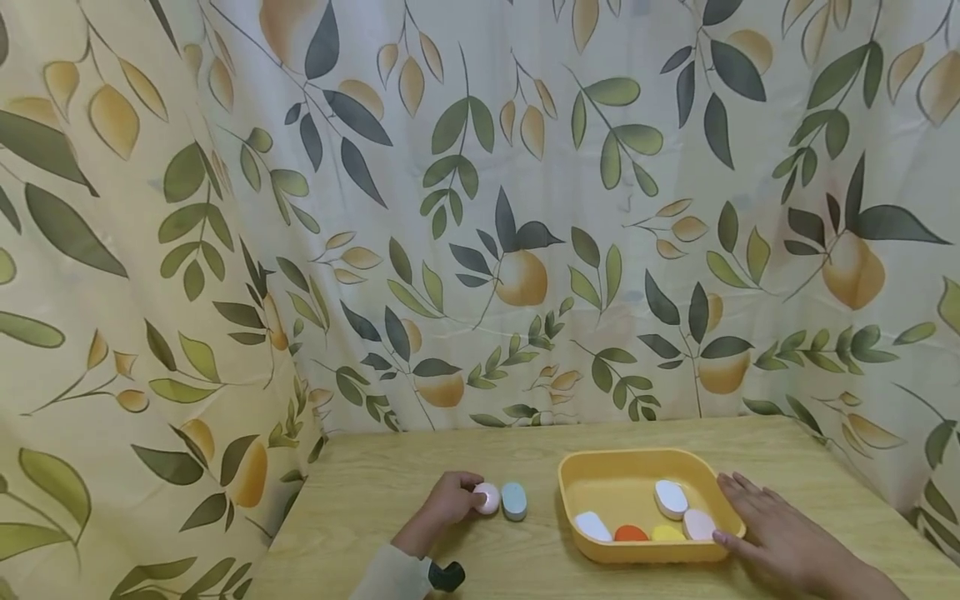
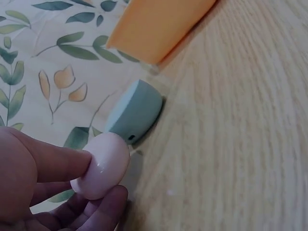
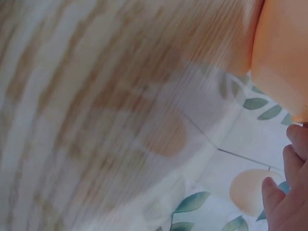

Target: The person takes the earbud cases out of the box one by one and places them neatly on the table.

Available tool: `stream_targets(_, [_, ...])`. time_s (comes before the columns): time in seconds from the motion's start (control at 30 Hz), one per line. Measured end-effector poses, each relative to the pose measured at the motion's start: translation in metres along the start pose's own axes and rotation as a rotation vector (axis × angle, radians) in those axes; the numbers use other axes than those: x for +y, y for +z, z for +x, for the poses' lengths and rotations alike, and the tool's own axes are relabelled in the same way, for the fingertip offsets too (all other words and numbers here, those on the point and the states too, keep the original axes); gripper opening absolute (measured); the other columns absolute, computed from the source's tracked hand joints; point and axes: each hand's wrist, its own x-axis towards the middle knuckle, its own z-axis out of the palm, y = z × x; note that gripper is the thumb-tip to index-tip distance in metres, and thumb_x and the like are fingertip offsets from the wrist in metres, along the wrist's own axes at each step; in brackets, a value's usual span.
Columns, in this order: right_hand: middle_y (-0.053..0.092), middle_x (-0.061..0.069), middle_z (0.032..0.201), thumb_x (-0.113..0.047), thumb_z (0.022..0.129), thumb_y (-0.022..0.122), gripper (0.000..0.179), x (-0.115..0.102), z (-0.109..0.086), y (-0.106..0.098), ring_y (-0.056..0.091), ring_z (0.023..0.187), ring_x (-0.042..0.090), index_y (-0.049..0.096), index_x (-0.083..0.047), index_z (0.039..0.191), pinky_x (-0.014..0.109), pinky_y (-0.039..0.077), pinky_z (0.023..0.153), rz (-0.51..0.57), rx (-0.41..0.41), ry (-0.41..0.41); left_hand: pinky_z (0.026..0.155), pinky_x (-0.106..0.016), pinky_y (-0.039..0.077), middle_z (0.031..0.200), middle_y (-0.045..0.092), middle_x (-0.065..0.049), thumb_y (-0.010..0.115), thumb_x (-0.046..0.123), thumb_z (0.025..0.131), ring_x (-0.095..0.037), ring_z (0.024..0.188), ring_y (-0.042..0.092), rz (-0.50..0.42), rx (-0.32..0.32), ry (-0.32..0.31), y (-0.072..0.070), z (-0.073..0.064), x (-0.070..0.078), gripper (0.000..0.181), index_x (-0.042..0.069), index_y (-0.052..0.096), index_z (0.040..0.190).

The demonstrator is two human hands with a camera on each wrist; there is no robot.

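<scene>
In the head view my left hand (image 1: 450, 500) pinches a smooth pale pink rounded piece (image 1: 487, 498) between thumb and fingers, low over the table. Just right of it a teal oval block (image 1: 514, 502) sits on the wood. The left wrist view shows the pink piece (image 2: 102, 166) in the fingers close to the teal block (image 2: 135, 113), which has a small dark hole in its side. My right hand (image 1: 783, 533) rests on the right side of a yellow tray (image 1: 643, 552), its fingers extended and its thumb at the front corner.
Inside the tray lie two white pieces, one of them an oval block (image 1: 671, 499), plus an orange-red piece (image 1: 631, 533), a yellow piece (image 1: 666, 533) and a pale pink piece (image 1: 698, 525). A leaf-patterned curtain (image 1: 480, 250) hangs behind and left of the wooden table (image 1: 375, 475).
</scene>
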Motion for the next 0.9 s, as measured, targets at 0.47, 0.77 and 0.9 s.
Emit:
stream_targets(0.47, [0.042, 0.023, 0.145, -0.049, 0.094, 0.058, 0.076, -0.0033, -0.0001, -0.0057, -0.015, 0.128, -0.014, 0.039, 0.007, 0.143, 0.009, -0.016, 0.102, 0.021, 0.020, 0.007, 0.062, -0.031, 0.054, 0.088, 0.062, -0.007, 0.071, 0.000, 0.086, -0.019, 0.078, 0.059, 0.153, 0.024, 0.039, 0.0067, 0.0006, 0.0020, 0.017, -0.005, 0.067, 0.101])
stream_targets(0.77, [0.043, 0.023, 0.144, -0.048, 0.094, 0.059, 0.076, -0.0029, 0.0021, -0.0042, -0.014, 0.128, -0.014, 0.041, 0.007, 0.143, 0.009, -0.015, 0.102, 0.015, 0.030, -0.003, 0.057, -0.030, 0.052, 0.090, 0.064, -0.006, 0.072, 0.003, 0.086, -0.017, 0.074, 0.058, 0.200, 0.034, 0.042, 0.0047, 0.0011, 0.0009, 0.019, -0.005, 0.068, 0.102])
stream_targets(0.9, [0.045, 0.023, 0.143, -0.048, 0.093, 0.061, 0.075, -0.0032, 0.0000, -0.0046, -0.014, 0.129, -0.014, 0.042, 0.007, 0.142, 0.008, -0.015, 0.102, 0.018, 0.038, 0.002, 0.055, -0.029, 0.052, 0.089, 0.064, -0.006, 0.072, 0.005, 0.085, -0.016, 0.072, 0.059, 0.219, 0.024, 0.036, 0.0056, 0.0000, 0.0023, 0.020, -0.005, 0.069, 0.102])
